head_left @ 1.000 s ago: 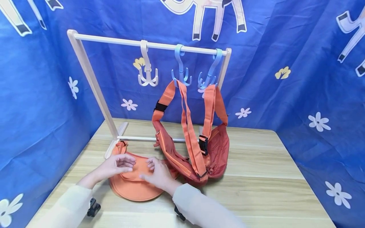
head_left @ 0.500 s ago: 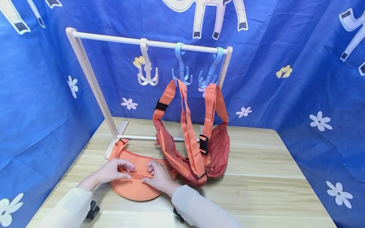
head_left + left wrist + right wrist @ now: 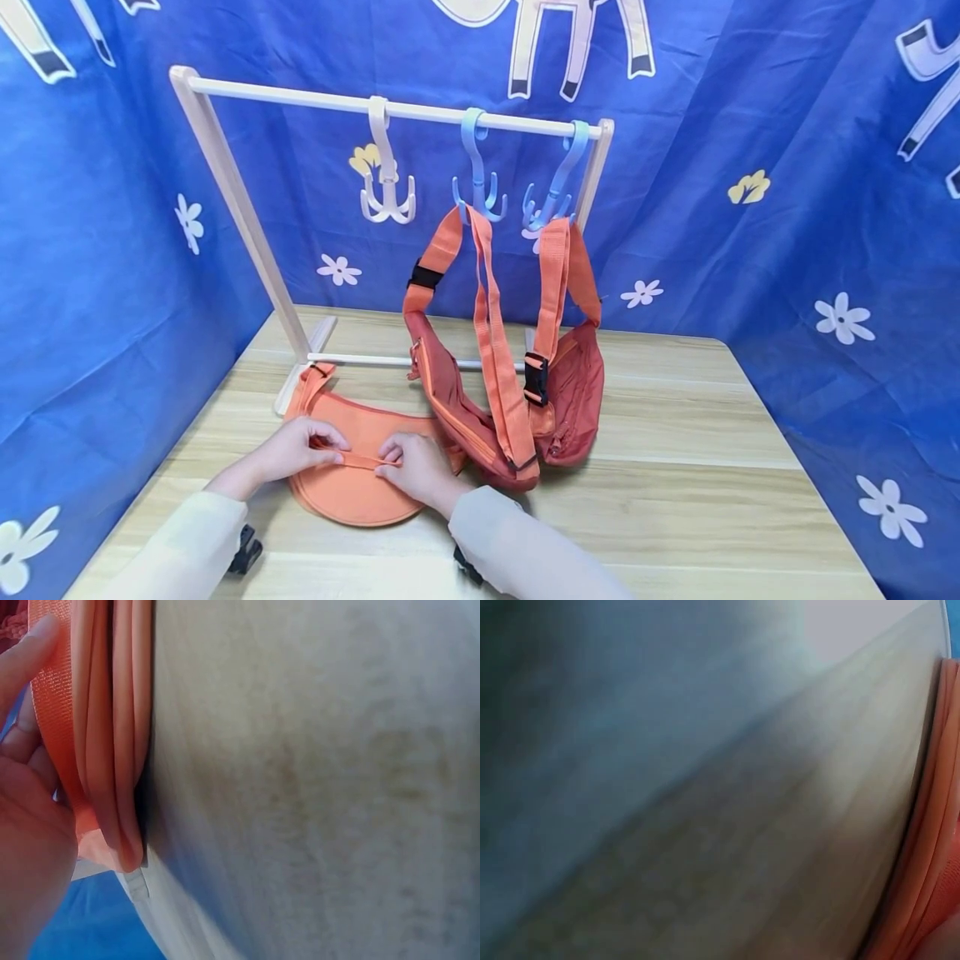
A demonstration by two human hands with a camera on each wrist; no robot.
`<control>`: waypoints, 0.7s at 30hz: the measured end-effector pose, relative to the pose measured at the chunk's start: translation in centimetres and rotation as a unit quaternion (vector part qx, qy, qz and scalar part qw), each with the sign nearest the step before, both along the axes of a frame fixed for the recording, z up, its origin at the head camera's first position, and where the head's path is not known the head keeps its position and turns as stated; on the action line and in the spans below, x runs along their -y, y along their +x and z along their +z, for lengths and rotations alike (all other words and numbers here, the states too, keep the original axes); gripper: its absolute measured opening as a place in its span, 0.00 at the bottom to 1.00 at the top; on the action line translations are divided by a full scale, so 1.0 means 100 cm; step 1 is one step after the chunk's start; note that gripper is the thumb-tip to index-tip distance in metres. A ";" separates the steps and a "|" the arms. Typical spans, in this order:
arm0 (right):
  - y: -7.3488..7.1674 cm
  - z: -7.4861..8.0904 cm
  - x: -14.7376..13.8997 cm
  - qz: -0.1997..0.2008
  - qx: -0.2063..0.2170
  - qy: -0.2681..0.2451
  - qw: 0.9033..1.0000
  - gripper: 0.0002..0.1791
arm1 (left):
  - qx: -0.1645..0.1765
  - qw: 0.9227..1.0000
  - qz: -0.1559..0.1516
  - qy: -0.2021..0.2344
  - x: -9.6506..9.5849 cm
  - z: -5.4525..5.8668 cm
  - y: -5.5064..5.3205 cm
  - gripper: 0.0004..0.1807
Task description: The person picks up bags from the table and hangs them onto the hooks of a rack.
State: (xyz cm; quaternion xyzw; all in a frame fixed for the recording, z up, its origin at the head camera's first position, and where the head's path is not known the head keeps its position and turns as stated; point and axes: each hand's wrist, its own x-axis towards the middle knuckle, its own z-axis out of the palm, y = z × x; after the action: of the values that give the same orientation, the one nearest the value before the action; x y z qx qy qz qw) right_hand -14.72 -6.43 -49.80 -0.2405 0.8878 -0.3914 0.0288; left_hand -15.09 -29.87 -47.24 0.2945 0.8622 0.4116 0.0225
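Here, in the lower left of the head view, the flat orange bag (image 3: 352,467) lies on the wooden table (image 3: 675,500), just in front of the foot of the rack (image 3: 225,167). The left hand (image 3: 288,450) and the right hand (image 3: 416,471) both pinch its orange strap (image 3: 360,460), fingers curled together on the webbing, and the strap is stretched between them.

What could go wrong, in my judgement: the webbing looks smooth, so it may slip from a light pinch if it is lifted fast. The bag lies close to the dark red bags (image 3: 510,417) in the middle of the frame, which hang by their straps from the blue hooks (image 3: 480,179); a wide move upward could catch these straps and pull them off, or push the light rack. The white hook (image 3: 386,179), upper centre-left, carries nothing.

The left wrist view shows the strap against the fingers (image 3: 30,667), but the right wrist view is very blurred, so I cannot confirm the grip from there.

No brand, label or readable writing is visible; the blue cloth (image 3: 787,208) shows only flowers and parts of a large white figure.
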 end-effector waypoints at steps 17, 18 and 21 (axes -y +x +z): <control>0.010 0.018 0.009 0.024 0.003 -0.027 0.999 0.07 | 0.048 0.996 -0.079 0.016 0.014 0.017 -0.003 0.02; 0.010 0.020 0.009 0.026 0.009 -0.036 0.999 0.07 | 0.050 0.996 -0.077 0.015 0.015 0.020 -0.003 0.02; 0.009 0.026 0.010 0.029 0.032 -0.061 0.997 0.06 | 0.054 0.996 -0.069 0.014 0.017 0.027 -0.004 0.01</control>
State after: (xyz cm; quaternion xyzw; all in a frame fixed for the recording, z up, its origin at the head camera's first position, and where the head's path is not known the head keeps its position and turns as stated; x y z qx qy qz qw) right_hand -13.78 -7.41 -47.16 -0.2548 0.8533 -0.4518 0.0536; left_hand -15.50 -31.53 -44.56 0.3308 0.8314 0.4368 0.0929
